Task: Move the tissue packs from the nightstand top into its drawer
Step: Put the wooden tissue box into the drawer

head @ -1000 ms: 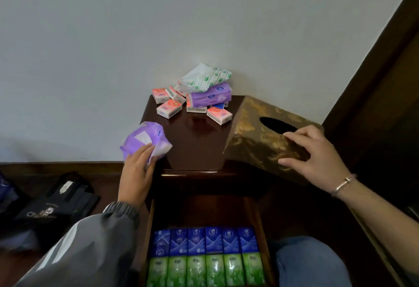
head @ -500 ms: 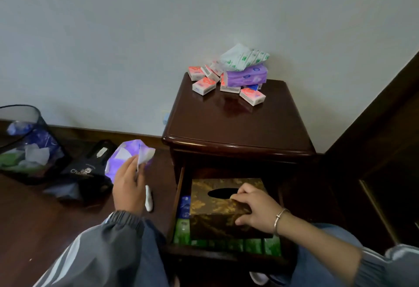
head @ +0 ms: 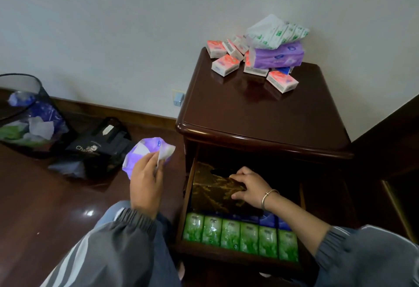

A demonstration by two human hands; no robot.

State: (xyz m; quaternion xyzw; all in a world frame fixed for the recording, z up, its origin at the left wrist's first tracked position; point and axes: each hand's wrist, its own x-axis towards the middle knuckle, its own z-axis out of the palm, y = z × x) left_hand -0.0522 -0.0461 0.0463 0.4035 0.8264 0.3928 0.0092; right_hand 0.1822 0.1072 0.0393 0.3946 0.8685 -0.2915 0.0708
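Dark wood nightstand (head: 260, 114), drawer (head: 187, 196) pulled open. Head view, the only one:

- Top, back edge by the wall: one pile of tissue packs. At least five small pink packs (head: 225, 64), one large purple pack (head: 277, 56) lying on some of them, and one white-green multipack (head: 276, 31) on top of that. One blue pack (head: 283, 70) peeks out under the purple. The pile hides the rest.
- Drawer: front row of six green packs (head: 230, 233), side by side. Blue ones sit behind, count unclear, mostly covered by one gold-brown tissue box (head: 213, 191) lying over them.
- Right hand (head: 251, 188) grips the box, fingers curled over its top by the slot, thumb on the near face.
- Left hand (head: 145, 182) is over the floor left of the nightstand, pinching one crumpled purple wrapper (head: 145, 152).
- Floor: one bin (head: 45, 96) with wrappers in it, one black bag (head: 99, 148) beside it.
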